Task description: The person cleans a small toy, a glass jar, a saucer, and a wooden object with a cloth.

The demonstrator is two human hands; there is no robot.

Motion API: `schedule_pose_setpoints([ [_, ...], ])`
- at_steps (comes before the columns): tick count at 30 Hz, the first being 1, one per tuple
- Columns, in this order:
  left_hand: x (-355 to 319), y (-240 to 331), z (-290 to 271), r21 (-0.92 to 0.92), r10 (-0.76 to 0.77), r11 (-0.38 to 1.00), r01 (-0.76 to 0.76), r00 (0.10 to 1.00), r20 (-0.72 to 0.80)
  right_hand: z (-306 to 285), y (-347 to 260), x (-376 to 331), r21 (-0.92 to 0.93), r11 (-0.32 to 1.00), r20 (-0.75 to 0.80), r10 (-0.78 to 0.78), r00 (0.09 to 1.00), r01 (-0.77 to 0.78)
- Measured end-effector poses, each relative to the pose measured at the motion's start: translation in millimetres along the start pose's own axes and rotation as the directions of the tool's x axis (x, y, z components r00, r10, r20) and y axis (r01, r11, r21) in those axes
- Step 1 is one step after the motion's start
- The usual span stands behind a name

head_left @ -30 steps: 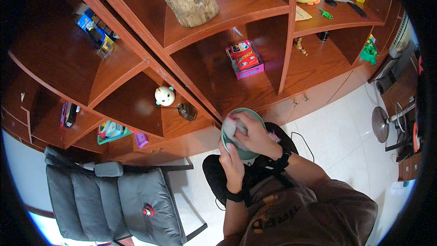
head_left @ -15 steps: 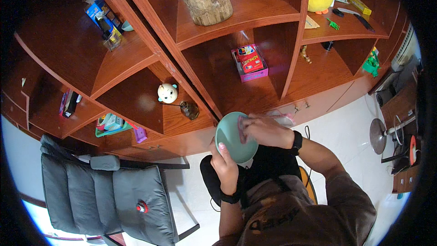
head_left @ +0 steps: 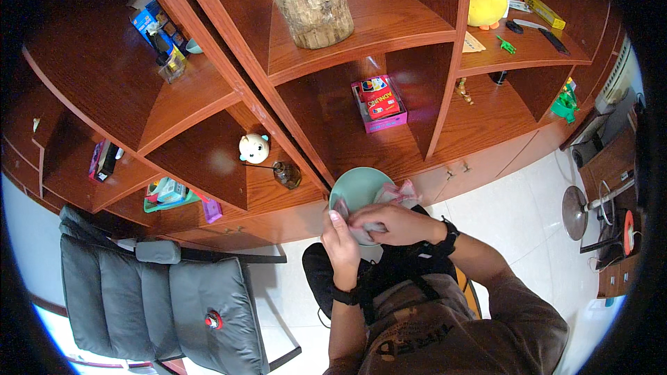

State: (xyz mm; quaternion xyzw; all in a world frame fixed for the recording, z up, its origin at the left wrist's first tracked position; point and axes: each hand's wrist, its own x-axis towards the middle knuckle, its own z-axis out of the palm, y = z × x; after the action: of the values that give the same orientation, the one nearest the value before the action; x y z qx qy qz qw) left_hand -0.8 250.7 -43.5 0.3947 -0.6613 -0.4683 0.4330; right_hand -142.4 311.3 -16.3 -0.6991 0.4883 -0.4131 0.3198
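The fingers (head_left: 336,221) of the left hand (head_left: 342,244) are clenched on the near left rim of the pale green bowl (head_left: 358,191), thumb on the edge. The right hand (head_left: 389,223) has its fingers pressed down on a pink cloth (head_left: 396,194) bunched against the bowl's near right side, gripping it.

The bowl is held in the air in front of the chest, just below the lowest shelf (head_left: 389,146) of the wooden bookcase. From the bowl, a pink box (head_left: 379,104) sits up on that shelf, and a small white figurine (head_left: 253,148) stands to the upper left.

To wipe well, I judge the left hand should keep the rim steady while the cloth sweeps around the inside in full circles.
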Motion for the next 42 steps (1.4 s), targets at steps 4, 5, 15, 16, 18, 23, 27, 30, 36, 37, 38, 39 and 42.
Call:
schedule_pose_setpoints([
  [4, 2, -1, 4, 0.047, 0.061, 0.997, -0.060, 0.998, -0.015, -24, 8, -14, -0.097, 0.995, 0.231, 0.039, 0.972, -0.017],
  [5, 3, -2, 4, 0.095, 0.087, 0.992, -0.086, 0.996, -0.008, -28, 10, -15, -0.167, 0.985, 0.265, 0.088, 0.960, -0.044],
  [15, 14, 31, -15, -0.012, 0.146, 0.988, -0.154, 0.958, -0.247, -46, 17, -27, 0.078, 0.962, -0.699, 0.241, 0.673, -0.263],
  [16, 15, 29, -14, -0.019, 0.132, 0.990, -0.140, 0.964, -0.229, -41, 21, -25, 0.182, 0.960, -0.650, 0.280, 0.706, -0.213],
  [18, 17, 32, -10, -0.039, 0.134, 0.989, -0.143, 0.977, -0.165, -28, 22, -13, 0.207, 0.962, -0.551, 0.263, 0.792, -0.175],
  [23, 30, 16, -1, -0.119, 0.078, 0.990, -0.077, 0.997, -0.001, -13, 83, 0, 0.214, 0.968, -0.595, 0.236, 0.768, -0.131],
  [27, 41, 58, -6, -0.153, 0.192, 0.968, -0.196, 0.980, -0.043, -22, 127, 9, 0.247, 0.933, -0.683, 0.358, 0.636, -0.261],
  [30, 63, 92, -19, -0.091, 0.452, 0.879, -0.467, 0.879, -0.150, -23, 144, 10, 0.304, 0.823, -0.677, 0.541, 0.499, -0.480],
  [36, 111, 154, 5, -0.016, 0.662, 0.747, -0.665, 0.745, -0.080, -6, 179, 4, 0.261, 0.823, -0.781, 0.487, 0.390, -0.504],
  [37, 117, 160, 10, 0.009, 0.666, 0.744, -0.668, 0.741, -0.088, -4, 176, 4, 0.259, 0.827, -0.783, 0.482, 0.393, -0.499],
  [38, 123, 167, 15, 0.070, 0.690, 0.723, -0.687, 0.716, -0.104, -5, 171, 3, 0.312, 0.831, -0.756, 0.511, 0.409, -0.461],
  [39, 129, 175, 20, 0.130, 0.713, 0.701, -0.701, 0.691, -0.119, -5, 167, 2, 0.364, 0.830, -0.728, 0.537, 0.426, -0.424],
  [42, 145, 192, 27, 0.259, 0.743, 0.668, -0.697, 0.642, -0.190, 0, 158, 4, 0.356, 0.783, -0.735, 0.572, 0.365, -0.511],
])
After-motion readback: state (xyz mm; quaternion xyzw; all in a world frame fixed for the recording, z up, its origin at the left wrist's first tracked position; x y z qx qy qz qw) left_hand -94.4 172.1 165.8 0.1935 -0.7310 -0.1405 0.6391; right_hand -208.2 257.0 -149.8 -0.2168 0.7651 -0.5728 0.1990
